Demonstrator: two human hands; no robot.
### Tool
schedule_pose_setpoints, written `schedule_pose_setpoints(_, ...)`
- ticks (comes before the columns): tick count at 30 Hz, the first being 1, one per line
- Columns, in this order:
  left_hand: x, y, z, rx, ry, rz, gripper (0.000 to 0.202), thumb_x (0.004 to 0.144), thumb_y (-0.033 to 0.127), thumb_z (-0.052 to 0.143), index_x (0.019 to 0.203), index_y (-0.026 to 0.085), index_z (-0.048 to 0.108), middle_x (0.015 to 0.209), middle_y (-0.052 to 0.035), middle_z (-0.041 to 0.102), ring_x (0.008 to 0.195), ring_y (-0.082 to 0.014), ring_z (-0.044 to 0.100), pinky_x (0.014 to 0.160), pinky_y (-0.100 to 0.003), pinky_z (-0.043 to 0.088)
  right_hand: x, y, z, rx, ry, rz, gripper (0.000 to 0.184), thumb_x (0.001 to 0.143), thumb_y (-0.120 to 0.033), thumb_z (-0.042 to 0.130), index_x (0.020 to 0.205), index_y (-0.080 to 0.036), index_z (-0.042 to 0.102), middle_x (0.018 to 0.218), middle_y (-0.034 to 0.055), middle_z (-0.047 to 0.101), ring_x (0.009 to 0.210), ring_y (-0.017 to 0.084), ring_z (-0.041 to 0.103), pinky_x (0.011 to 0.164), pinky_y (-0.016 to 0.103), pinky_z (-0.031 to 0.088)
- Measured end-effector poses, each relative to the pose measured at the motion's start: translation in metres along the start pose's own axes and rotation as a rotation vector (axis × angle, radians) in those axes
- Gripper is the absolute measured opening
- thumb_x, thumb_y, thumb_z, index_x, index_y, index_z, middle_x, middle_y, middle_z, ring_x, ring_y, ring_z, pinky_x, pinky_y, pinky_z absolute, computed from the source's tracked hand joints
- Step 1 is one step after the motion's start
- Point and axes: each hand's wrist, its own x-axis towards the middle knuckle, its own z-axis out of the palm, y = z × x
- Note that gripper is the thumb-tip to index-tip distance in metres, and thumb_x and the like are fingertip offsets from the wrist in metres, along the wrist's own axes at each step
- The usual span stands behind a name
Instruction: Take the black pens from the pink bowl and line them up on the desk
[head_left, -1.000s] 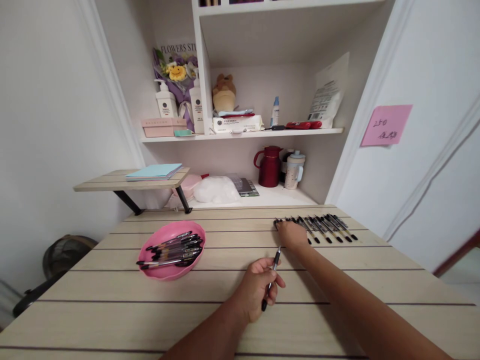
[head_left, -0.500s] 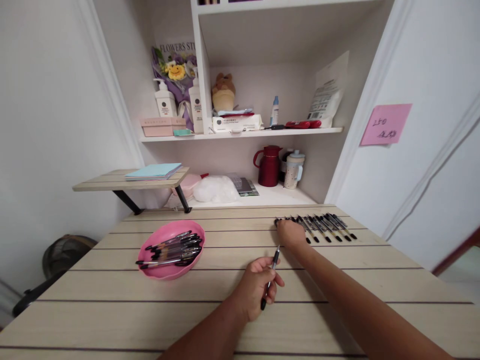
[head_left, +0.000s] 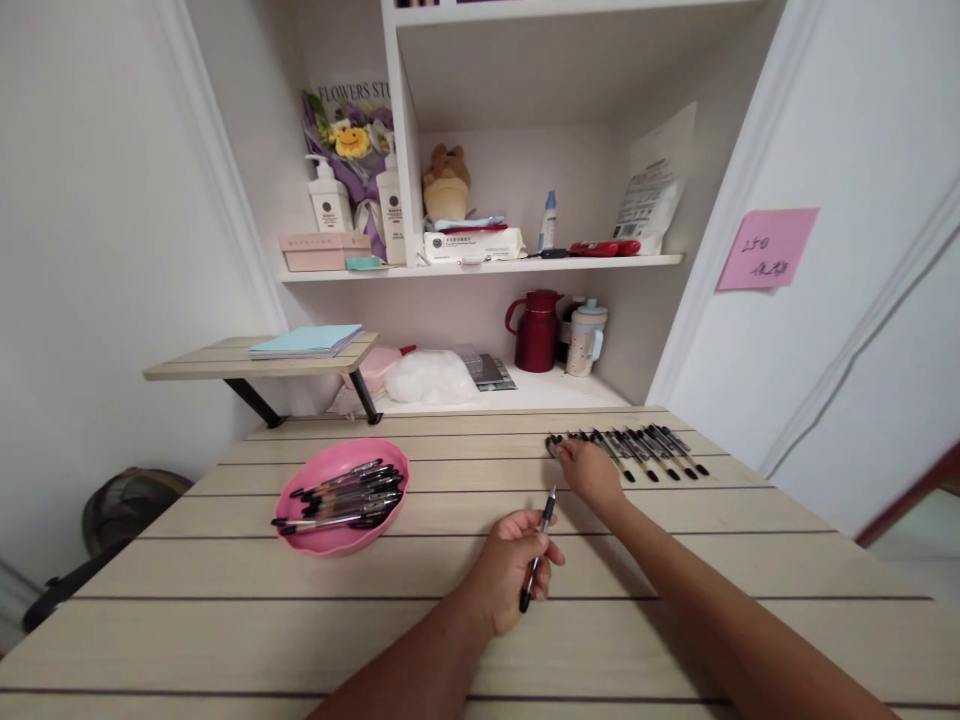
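Nearest, the left hand [head_left: 517, 570] is half curled, thumb and fingers closed around a single pen [head_left: 548, 510], tip pointing away. To its left, a pink bowl [head_left: 336, 459] holds loose pens [head_left: 356, 497]. Farther out, the right hand [head_left: 591, 474], fingertips bunched, is at the left end of a pen row [head_left: 654, 446]; whether it grips one cannot be determined. Behind stands a red jug [head_left: 537, 332].

My right hand [head_left: 592, 474] shifted slightly rightward along pen row [head_left: 664, 455]. Fingertips [head_left: 562, 451] eased off leftmost pens [head_left: 551, 441] a little, baring more of their black parts. Same hand now hides one lower pen end, visible half-second ago. My view moved slightly: worktop [head_left: 375, 630] and pink note [head_left: 766, 248] sit touch higher, further left.
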Motion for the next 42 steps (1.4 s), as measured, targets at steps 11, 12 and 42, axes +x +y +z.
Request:
schedule_pose_setpoints(11,-0.001,-0.001,0.003,0.046,0.056,0.051,0.028,0.063,0.027,0.059,0.084,0.018,0.043,0.061,0.0043,0.055,0.035,-0.0032,0.040,0.033,-0.016,0.023,-0.085,-0.026,0.021,1.313,-0.264,0.245,0.041,0.064,-0.056,0.060,0.060,-0.019,0.043,0.040,-0.0076,0.043,0.026,0.006,0.034,0.027,0.019,0.024)
schedule_pose_setpoints(12,-0.001,-0.001,0.004,0.063,0.072,0.054,0.028,0.064,0.028,0.060,0.084,0.018,0.043,0.061,0.0046,0.054,0.034,-0.0032,0.040,0.033,-0.016,0.024,-0.085,-0.027,0.022,1.341,-0.237,0.256,0.041,0.062,-0.054,0.063,0.059,-0.019,0.042,0.039,-0.0082,0.041,0.025,0.006,0.033,0.026,0.019,0.023)
schedule_pose_setpoints(42,-0.001,-0.001,0.006,0.154,0.070,0.063,0.026,0.075,0.042,0.049,0.083,0.018,0.045,0.055,0.0055,0.052,0.027,-0.0022,0.034,0.029,-0.016,0.019,-0.085,-0.020,0.014,1.588,-0.391,0.214,0.026,0.062,-0.039,0.069,0.065,-0.016,0.057,0.058,0.0002,0.059,0.043,0.008,0.048,0.039,0.021,0.035)
